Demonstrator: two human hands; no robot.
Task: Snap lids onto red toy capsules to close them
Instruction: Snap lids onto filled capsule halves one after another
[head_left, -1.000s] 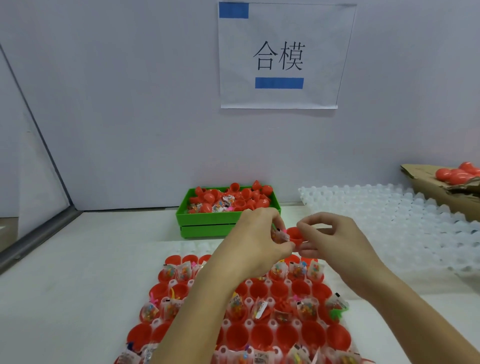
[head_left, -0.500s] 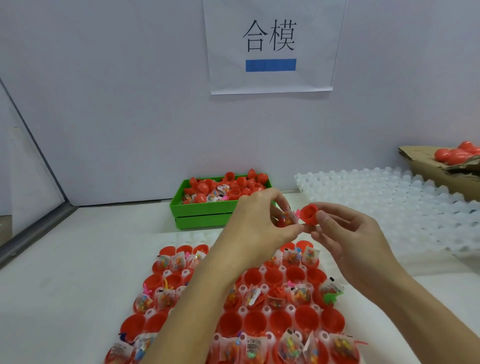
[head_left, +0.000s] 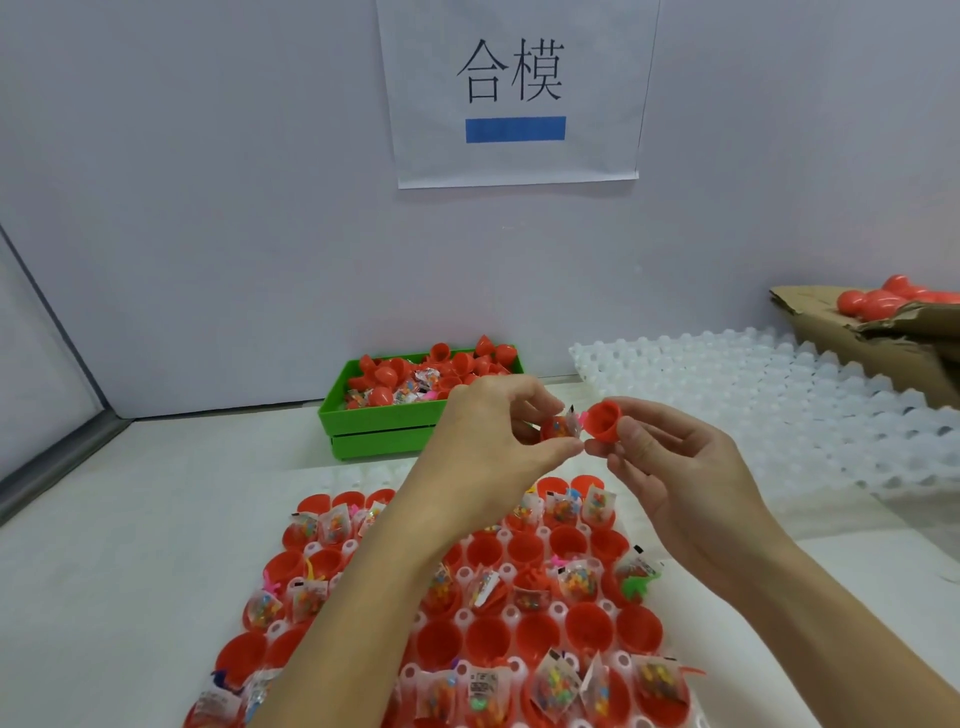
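Observation:
My left hand (head_left: 493, 441) pinches a red capsule half (head_left: 558, 428) stuffed with a small toy packet, held above the table. Just to its right, my right hand (head_left: 675, 473) pinches an empty red lid (head_left: 602, 422) with its opening turned toward the filled half. A small gap separates the two pieces. Below my arms lies a clear tray (head_left: 511, 574) of red capsule halves, several with toy packets, several bare.
A green bin (head_left: 384, 423) of loose red lids and toy packets stands at the back wall. A stack of clear bubble trays (head_left: 769, 410) lies at the right. A cardboard box (head_left: 857, 338) with closed red capsules (head_left: 878, 304) sits at far right.
Both hands stayed close together in front of the bin. The lid in my right hand has turned so its opening faces the filled half, and the pieces have drawn slightly apart.

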